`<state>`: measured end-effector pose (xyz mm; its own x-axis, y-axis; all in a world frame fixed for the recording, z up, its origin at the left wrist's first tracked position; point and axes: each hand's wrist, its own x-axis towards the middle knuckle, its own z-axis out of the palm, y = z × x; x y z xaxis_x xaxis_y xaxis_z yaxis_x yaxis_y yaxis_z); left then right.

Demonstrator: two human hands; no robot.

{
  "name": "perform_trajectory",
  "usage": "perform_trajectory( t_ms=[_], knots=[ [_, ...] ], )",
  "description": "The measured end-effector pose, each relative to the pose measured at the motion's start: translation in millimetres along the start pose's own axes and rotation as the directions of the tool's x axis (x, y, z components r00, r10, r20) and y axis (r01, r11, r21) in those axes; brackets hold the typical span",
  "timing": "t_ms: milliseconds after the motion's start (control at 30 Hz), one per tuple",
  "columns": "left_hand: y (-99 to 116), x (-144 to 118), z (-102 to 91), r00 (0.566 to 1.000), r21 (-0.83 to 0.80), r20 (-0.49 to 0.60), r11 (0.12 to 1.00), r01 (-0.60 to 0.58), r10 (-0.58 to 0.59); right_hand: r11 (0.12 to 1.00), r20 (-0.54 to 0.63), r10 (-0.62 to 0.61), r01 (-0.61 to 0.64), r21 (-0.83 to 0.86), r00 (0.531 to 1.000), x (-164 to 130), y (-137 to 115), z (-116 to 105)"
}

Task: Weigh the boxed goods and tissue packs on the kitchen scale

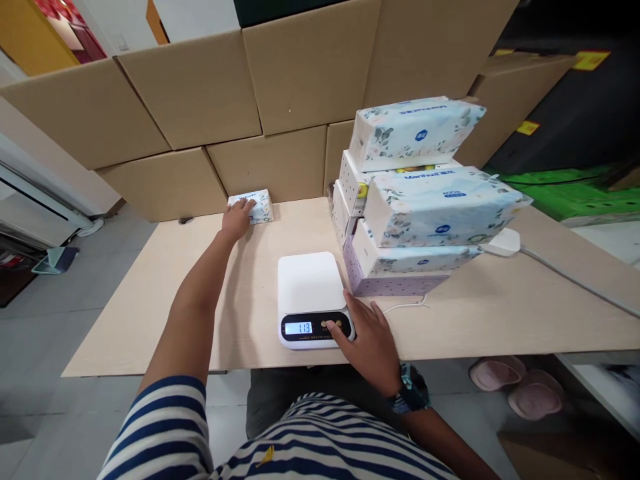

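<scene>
My left hand [239, 217] reaches to the back of the table, its fingers wrapped over a small tissue pack [263, 205] that lies against the cardboard boxes. The hand covers the pack's left part. A white digital scale [309, 283] lies in front of me with a bare top plate, and its lit display [299, 328] appears to show 1.13. At the scale's right front corner is my right hand [367, 343], fingers apart and stretched out. Its thumb touches the button panel, and nothing is held in it.
Right of the scale rises a stack of tissue packs [440, 207]. A white power strip [503, 242] with a cable lies beyond it. Large cardboard boxes [270, 163] wall off the table's back edge. Pink slippers [535, 393] lie on the floor at right.
</scene>
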<state>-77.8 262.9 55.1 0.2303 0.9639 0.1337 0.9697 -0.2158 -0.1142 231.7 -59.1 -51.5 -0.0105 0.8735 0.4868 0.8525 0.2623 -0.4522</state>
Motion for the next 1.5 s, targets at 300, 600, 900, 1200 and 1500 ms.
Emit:
perform_trajectory(
  t_ms=[300,600,900,1200,1500],
  knots=[
    [-4,-5,-3.5,1.000,0.026,-0.001,0.999,-0.023,0.023,1.000,0.007,0.003,-0.003,0.015,1.000,0,1,1],
    [1,4,2.2,1.000,0.014,-0.011,1.000,-0.009,0.009,1.000,0.042,0.020,-0.020,0.007,0.999,1,-4,-7],
    [-1,8,1.8,0.999,-0.045,-0.007,0.998,-0.050,0.050,1.000,0.080,-0.003,0.003,-0.004,0.997,0,-1,-10],
    [6,9,2.8,1.000,-0.099,0.009,0.995,-0.009,0.010,0.999,0.087,0.017,-0.020,0.041,0.996,-2,1,-11],
    [45,-12,-17.1,0.987,-0.243,-0.113,0.961,-0.135,0.111,0.922,-0.056,0.192,-0.161,0.351,0.980,-7,-8,-18]
  ],
)
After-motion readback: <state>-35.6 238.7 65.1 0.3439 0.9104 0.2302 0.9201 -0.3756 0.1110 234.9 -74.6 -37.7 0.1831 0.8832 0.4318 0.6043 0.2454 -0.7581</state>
